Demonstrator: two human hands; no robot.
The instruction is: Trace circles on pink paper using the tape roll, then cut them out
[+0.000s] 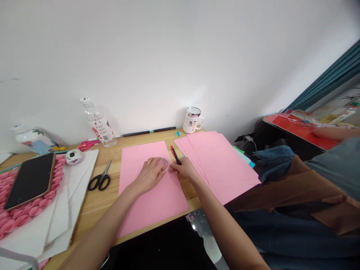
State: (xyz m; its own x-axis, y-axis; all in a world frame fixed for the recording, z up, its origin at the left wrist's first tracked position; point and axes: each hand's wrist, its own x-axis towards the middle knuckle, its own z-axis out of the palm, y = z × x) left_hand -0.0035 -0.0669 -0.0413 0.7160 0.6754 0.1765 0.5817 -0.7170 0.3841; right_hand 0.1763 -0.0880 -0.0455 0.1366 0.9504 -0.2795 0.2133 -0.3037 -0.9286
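A pink paper sheet (152, 195) lies flat on the wooden desk (97, 202) in front of me. My left hand (150, 174) presses fingers down on a small round clear object (163, 163) lying on the sheet. My right hand (184, 169) is closed on a red and black pen (175, 155), its tip against the round object's right edge. The two hands almost touch.
A fanned stack of pink sheets (222, 161) lies to the right. Black scissors (100, 179), a phone (30, 180) on pink rosettes, white paper, a plastic bottle (98, 122) and a white mug (192, 120) stand about. Another person's arm (334, 132) rests at a red table, right.
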